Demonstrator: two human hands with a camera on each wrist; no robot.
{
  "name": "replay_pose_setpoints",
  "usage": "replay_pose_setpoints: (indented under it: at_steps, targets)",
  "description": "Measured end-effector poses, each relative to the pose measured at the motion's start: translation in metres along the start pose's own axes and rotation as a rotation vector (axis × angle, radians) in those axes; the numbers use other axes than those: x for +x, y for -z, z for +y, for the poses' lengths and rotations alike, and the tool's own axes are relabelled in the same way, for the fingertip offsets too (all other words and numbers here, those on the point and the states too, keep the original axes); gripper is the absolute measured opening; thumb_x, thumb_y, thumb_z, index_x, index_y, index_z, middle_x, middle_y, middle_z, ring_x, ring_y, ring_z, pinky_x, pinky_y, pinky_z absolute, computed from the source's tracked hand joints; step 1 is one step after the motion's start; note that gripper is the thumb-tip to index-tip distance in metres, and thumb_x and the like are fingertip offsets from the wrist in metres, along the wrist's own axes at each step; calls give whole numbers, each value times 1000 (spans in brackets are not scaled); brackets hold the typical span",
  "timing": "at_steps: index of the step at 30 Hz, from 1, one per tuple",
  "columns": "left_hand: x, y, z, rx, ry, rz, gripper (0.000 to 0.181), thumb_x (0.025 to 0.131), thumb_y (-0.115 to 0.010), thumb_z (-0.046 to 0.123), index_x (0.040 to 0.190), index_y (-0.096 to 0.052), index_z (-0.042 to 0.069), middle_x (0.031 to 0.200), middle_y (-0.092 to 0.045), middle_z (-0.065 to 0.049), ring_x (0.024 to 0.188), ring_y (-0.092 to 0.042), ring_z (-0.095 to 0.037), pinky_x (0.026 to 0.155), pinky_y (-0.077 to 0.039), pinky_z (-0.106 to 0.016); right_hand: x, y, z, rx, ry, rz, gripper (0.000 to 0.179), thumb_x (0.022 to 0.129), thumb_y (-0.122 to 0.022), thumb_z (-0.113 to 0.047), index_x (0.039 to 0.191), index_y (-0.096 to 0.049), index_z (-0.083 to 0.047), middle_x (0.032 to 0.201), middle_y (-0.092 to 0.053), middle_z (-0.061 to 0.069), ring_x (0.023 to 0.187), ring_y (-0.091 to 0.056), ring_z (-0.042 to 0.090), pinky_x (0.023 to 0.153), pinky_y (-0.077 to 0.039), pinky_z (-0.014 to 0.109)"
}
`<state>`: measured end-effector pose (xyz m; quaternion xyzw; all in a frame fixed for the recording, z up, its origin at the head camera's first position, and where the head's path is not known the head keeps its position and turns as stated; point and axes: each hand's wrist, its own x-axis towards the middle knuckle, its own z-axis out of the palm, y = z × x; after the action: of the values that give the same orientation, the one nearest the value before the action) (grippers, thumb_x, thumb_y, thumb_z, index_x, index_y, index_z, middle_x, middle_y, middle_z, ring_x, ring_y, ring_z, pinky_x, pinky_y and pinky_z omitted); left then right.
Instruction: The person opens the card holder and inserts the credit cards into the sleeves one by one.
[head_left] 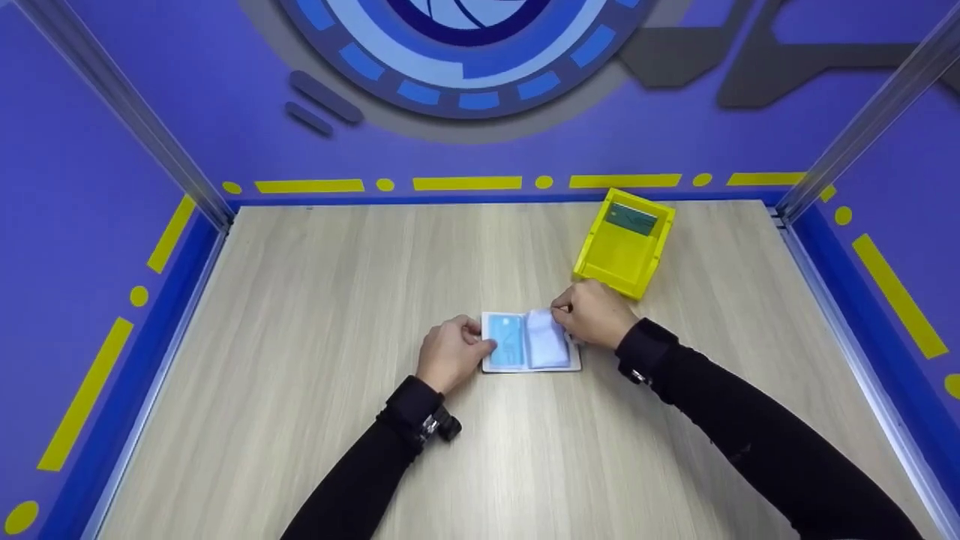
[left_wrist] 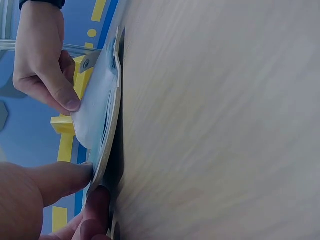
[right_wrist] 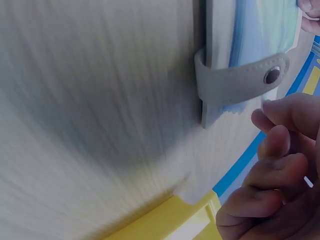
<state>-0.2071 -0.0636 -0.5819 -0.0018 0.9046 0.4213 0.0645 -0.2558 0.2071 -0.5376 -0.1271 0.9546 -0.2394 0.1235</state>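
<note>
A card holder [head_left: 574, 361] lies spread out on the wooden table, with a pale cover and clear plastic sleeves. A light-blue card [head_left: 506, 341] shows in its left side. My left hand [head_left: 452, 351] grips the left edge, thumb on top and fingers under the cover, as the left wrist view shows. Between thumb and forefinger, my right hand [head_left: 596, 313] pinches the upper corner of a whitish sleeve page [head_left: 547, 341], which is lifted off the right side. A strap [right_wrist: 235, 85] with a metal snap [right_wrist: 272, 75] sticks out from the holder's right edge.
Just beyond my right hand stands a yellow bin [head_left: 619, 262], with a dark green card [head_left: 631, 218] leaning at its far end. Blue-purple panels [head_left: 480, 161] with yellow marks border the wooden table [head_left: 337, 300] at the back and both sides.
</note>
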Motion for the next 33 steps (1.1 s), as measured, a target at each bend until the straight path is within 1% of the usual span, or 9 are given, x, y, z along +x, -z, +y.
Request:
replay_pose_setpoints:
  at_steps: [2, 5, 10, 14, 17, 19, 25, 27, 33]
  targets:
    - [0, 0, 0, 2, 0, 2, 28, 93, -89, 32, 111, -77, 14, 89, -78, 3, 79, -69, -12, 79, -53, -34, 1, -1, 1, -13, 3, -2, 25, 105, -71, -22, 119, -85, -6, 92, -79, 8, 67, -67, 15, 59, -52, 28]
    - [1, 0, 1, 4, -3, 4, 29, 93, -89, 32, 111, -77, 14, 89, -78, 3, 79, -69, -12, 79, -54, -35, 2, -1, 2, -9, -26, -30, 25, 106, -67, -25, 113, -83, -6, 81, -71, 5, 66, -64, 16, 60, -50, 28]
    - [0, -1, 1, -1, 0, -2, 29, 93, -88, 32, 112, -77, 14, 89, -78, 3, 80, -70, -12, 80, -54, -35, 4, 2, 0, 78, -123, -99, 26, 107, -64, -29, 102, -79, -9, 72, -67, 2, 61, -65, 16, 57, -49, 27]
    - [-1, -1, 0, 7, 0, -4, 29, 93, -87, 34, 112, -78, 15, 91, -79, 3, 84, -71, -14, 83, -56, -37, 5, 4, -6, 136, -154, -105, 30, 107, -62, -33, 87, -73, -13, 70, -59, -1, 60, -61, 17, 55, -45, 27]
    - [-1, -1, 0, 15, 0, -2, 28, 93, -86, 34, 113, -78, 16, 92, -79, 4, 85, -72, -14, 84, -56, -38, 7, 3, -12, 172, -149, -94, 34, 107, -61, -35, 81, -69, -15, 71, -55, -2, 63, -58, 18, 56, -43, 27]
    - [-1, -2, 0, 15, 3, -2, 28, 93, -86, 35, 112, -78, 16, 91, -79, 4, 84, -72, -14, 83, -56, -38, 8, 3, -17, 202, -150, -98, 35, 107, -61, -36, 81, -69, -15, 72, -55, -1, 66, -58, 19, 58, -43, 29]
    - [0, -3, -1, 13, 0, -1, 27, 93, -87, 35, 111, -78, 16, 90, -79, 3, 81, -71, -12, 80, -55, -36, 16, -1, -34, 281, -145, -110, 38, 108, -61, -37, 92, -77, -7, 77, -59, -1, 76, -56, 19, 65, -40, 31]
    - [0, -3, -1, 18, -4, 4, 27, 93, -87, 35, 110, -78, 17, 90, -80, 3, 81, -71, -12, 81, -55, -37, 19, -5, -38, 295, -119, -97, 37, 108, -61, -35, 94, -79, -5, 77, -61, -1, 77, -55, 19, 66, -40, 31]
    - [0, -2, 1, 34, -27, 21, 23, 96, -83, 33, 112, -81, 16, 89, -78, 4, 81, -70, -13, 82, -55, -38, 28, -22, -44, 299, -35, -59, 33, 105, -62, -30, 85, -77, -8, 73, -58, -5, 72, -52, 15, 65, -36, 29]
